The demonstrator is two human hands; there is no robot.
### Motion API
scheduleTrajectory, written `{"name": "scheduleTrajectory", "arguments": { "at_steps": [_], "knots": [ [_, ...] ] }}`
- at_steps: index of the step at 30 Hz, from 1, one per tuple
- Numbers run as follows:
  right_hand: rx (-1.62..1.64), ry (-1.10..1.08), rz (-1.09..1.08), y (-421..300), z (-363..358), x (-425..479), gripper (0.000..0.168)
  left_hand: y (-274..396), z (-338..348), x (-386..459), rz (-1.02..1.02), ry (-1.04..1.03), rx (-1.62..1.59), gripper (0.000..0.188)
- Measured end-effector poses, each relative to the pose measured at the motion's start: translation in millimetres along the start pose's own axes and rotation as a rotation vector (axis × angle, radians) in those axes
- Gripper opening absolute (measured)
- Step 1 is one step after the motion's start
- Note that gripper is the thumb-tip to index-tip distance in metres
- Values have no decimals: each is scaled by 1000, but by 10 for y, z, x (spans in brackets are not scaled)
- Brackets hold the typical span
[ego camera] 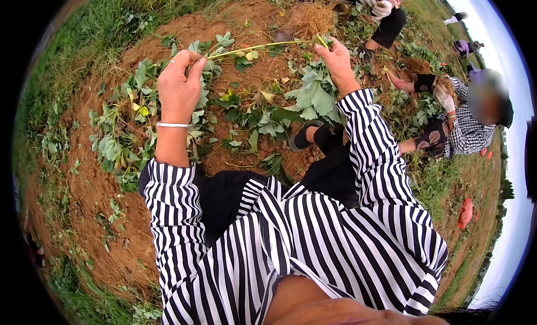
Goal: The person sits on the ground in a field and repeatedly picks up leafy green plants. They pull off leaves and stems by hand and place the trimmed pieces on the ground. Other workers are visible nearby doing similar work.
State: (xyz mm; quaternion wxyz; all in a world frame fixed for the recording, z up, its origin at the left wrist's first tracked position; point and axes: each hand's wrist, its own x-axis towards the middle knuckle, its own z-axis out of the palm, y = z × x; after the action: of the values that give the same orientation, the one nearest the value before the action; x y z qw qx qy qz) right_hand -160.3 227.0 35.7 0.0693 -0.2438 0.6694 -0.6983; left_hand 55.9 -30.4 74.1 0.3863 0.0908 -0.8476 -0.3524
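My left hand (181, 79), with a ring and a bracelet on its arm, pinches one end of a long green stem (260, 45) between thumb and fingers. The stem stretches nearly straight across to my right hand (337, 64). That hand grips the base of a leafy plant, whose tangled brown roots (317, 18) point away from me. Broad lobed green leaves (314, 92) hang below my right fingers. More cut or pulled leafy plants (115, 142) lie on the soil under and left of my left hand, some with yellow leaves.
Bare reddish soil (84, 199) carries scattered leaves and vines. A gloved co-worker (379, 8) sits at the top right, another in a checked shirt (472, 132) sits at the right. Grass (105, 27) borders the soil. A red object (465, 213) lies further right; several people are beyond.
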Motion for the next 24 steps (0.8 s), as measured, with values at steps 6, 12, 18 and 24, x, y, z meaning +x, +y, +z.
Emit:
{"name": "scheduleTrajectory", "arguments": {
  "at_steps": [6, 12, 18, 24],
  "knots": [
    [-64, 133, 78, 457, 1, 185, 10, 175, 79, -188, 206, -94, 30, 11],
    [21, 378, 232, 807, 56, 405, 12, 279, 367, -478, 460, -198, 81, 15],
    [-489, 500, 296, 992, 20, 414, 22, 352, 199, -306, 415, -47, 106, 13],
    [-495, 563, 384, 851, -564, 94, 16, -179, -621, -56, -68, 284, 264, 12]
  ]
}}
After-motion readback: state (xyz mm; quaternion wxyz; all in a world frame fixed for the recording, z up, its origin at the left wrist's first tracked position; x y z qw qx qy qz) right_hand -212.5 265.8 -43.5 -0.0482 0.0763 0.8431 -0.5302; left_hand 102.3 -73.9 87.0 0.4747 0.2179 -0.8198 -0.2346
